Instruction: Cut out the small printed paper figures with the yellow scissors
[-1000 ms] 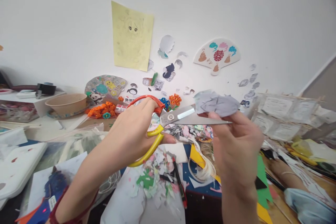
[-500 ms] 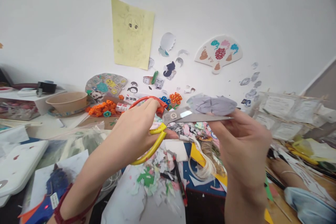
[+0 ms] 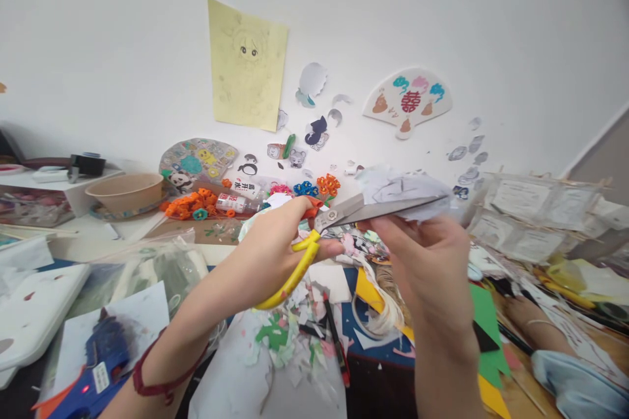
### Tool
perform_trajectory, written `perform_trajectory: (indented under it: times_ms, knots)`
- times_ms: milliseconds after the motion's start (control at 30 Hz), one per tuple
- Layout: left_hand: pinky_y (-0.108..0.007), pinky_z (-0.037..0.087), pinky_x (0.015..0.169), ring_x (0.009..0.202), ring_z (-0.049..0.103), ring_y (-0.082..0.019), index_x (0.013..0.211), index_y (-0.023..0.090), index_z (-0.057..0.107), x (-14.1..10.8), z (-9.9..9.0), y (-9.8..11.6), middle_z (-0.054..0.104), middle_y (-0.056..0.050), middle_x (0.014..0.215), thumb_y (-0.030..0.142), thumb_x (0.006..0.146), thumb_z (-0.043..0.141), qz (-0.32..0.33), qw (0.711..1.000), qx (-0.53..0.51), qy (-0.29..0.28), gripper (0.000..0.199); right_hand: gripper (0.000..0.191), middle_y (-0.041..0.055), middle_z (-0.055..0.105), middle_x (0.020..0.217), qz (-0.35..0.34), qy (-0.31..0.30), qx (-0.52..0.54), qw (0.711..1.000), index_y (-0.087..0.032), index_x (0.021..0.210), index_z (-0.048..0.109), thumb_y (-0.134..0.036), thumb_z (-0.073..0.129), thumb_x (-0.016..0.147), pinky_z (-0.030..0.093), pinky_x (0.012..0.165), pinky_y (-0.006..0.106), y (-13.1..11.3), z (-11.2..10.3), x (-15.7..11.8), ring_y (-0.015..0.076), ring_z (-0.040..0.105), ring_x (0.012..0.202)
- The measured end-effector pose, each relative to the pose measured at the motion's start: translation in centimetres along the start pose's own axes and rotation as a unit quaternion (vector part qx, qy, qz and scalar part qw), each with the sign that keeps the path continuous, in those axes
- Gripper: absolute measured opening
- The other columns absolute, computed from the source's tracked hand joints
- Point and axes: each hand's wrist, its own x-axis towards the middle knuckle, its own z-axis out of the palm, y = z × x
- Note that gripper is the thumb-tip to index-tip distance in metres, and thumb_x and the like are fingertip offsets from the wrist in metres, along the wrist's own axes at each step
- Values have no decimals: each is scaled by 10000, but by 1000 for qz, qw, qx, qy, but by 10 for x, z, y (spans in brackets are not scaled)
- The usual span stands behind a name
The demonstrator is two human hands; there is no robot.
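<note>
My left hand (image 3: 275, 249) is closed round the handles of a pair of scissors (image 3: 339, 213), which have one yellow loop and one orange-red loop. Their blades point right and lie across a piece of white paper (image 3: 403, 191) with dark drawn lines. My right hand (image 3: 427, 255) pinches that paper from below, its thumb close under the lower blade. The far edge of the paper is blurred. Below the hands, a white sheet (image 3: 221, 373) bears many paper scraps (image 3: 289, 334).
A blue glue gun (image 3: 105, 353) lies at the lower left, behind it a tan bowl (image 3: 125, 190). String (image 3: 383, 308) and green paper (image 3: 484, 314) are near my right wrist. Another person's hand (image 3: 531, 317) rests at the right. Cutouts hang on the wall.
My right hand has moved left with the paper, whose face now looks lighter and turned. The scissors and my left hand have shifted slightly right, and the blades sit closer together.
</note>
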Motion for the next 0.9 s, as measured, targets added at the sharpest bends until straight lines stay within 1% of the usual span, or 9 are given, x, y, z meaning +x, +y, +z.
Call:
perform_trajectory:
  times_ms: [133, 300, 367, 500, 567, 667, 800, 900]
  knots:
    - [-303, 352, 638, 727, 466, -181, 855, 214, 467, 0, 4, 1, 559, -2, 817, 600, 878, 543, -1, 999, -33, -15, 394, 130, 7, 821, 913, 2, 15, -24, 1000, -218, 897, 815, -173, 829, 776, 633, 826, 248, 2, 1, -2, 163, 771, 889]
    - [-294, 347, 643, 712, 451, -169, 895, 215, 481, 0, 8, 0, 545, 7, 814, 538, 899, 548, 8, 999, -37, -13, 330, 115, -36, 814, 891, -9, 23, -37, 999, -247, 906, 805, -168, 783, 825, 624, 782, 199, 1, 3, -4, 122, 763, 830]
    - [-295, 340, 645, 701, 446, -167, 905, 216, 485, 0, 8, 0, 543, 7, 813, 534, 900, 550, 4, 1000, -21, -3, 324, 109, -42, 807, 859, -21, 24, -59, 998, -246, 894, 802, -161, 769, 835, 622, 766, 191, -1, 3, -4, 115, 759, 803]
    - [-300, 315, 641, 684, 447, -174, 905, 213, 477, 0, 9, 2, 551, -7, 820, 558, 883, 570, -5, 998, 51, 44, 358, 136, -49, 803, 834, -63, 22, -127, 990, -249, 864, 803, -125, 766, 822, 618, 749, 174, -6, -1, -3, 115, 760, 790]
    - [-302, 307, 637, 682, 458, -180, 918, 215, 472, -1, 9, 3, 564, -12, 829, 577, 879, 574, -5, 995, 80, 58, 378, 184, -50, 809, 853, -86, 20, -143, 986, -259, 884, 807, -96, 762, 813, 624, 755, 184, -8, -4, -2, 123, 767, 804]
    - [-304, 315, 638, 698, 482, -193, 914, 223, 457, -3, 10, 6, 582, -13, 846, 619, 876, 576, -1, 994, 90, 62, 415, 231, -39, 816, 882, -105, 13, -144, 984, -261, 917, 808, -67, 756, 803, 635, 762, 211, -9, -7, -2, 145, 777, 825]
    - [-308, 331, 649, 703, 490, -196, 882, 228, 431, -4, 11, 9, 583, -11, 849, 650, 876, 578, 9, 994, 88, 66, 447, 233, -21, 816, 887, -116, 12, -140, 983, -251, 939, 808, -68, 749, 806, 644, 764, 241, -7, -9, -1, 161, 776, 824]
    - [-306, 329, 645, 690, 488, -193, 875, 231, 422, -5, 12, 10, 573, -5, 835, 642, 870, 596, -2, 994, 87, 69, 446, 242, -18, 814, 889, -119, 17, -140, 983, -251, 944, 807, -63, 742, 805, 646, 757, 246, -6, -8, -1, 164, 774, 831]
